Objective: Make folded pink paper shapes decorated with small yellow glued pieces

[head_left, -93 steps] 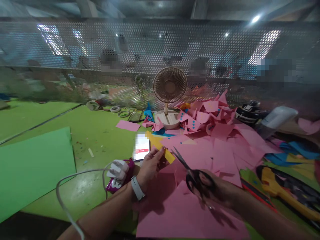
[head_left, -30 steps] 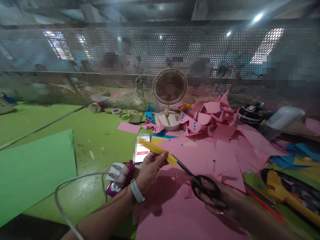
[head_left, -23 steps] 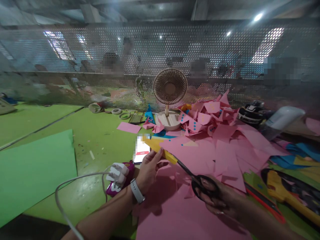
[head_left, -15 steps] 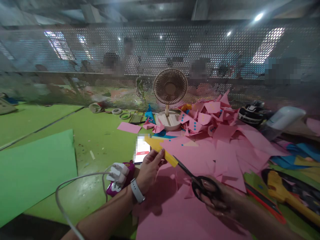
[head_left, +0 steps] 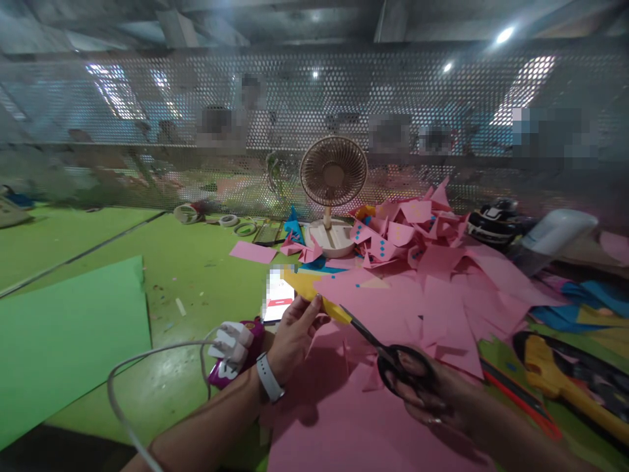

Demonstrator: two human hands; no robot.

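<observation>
Between the thumb and fingers of my left hand (head_left: 301,322) is a strip of yellow paper (head_left: 303,283), held at a slant above the pink sheets. My right hand (head_left: 425,390) grips black-handled scissors (head_left: 376,344), its fingers through the loops. The blades meet the strip's lower right end; whether they are parted there is too fine to tell. Under both hands lies a large sheet of pink paper (head_left: 344,426). Just beyond my left hand is a phone (head_left: 279,298) with a lit screen.
A small fan (head_left: 334,172) stands at the back beside a heap of pink paper pieces (head_left: 407,223). Left are a green sheet (head_left: 73,328) and a purple power strip with white plugs (head_left: 232,341) and a looping cable. A yellow-handled tool (head_left: 545,367) lies right.
The scissor blades have come slightly further over the end of the yellow strip. Both hands stay almost in place, and the view has shifted very little.
</observation>
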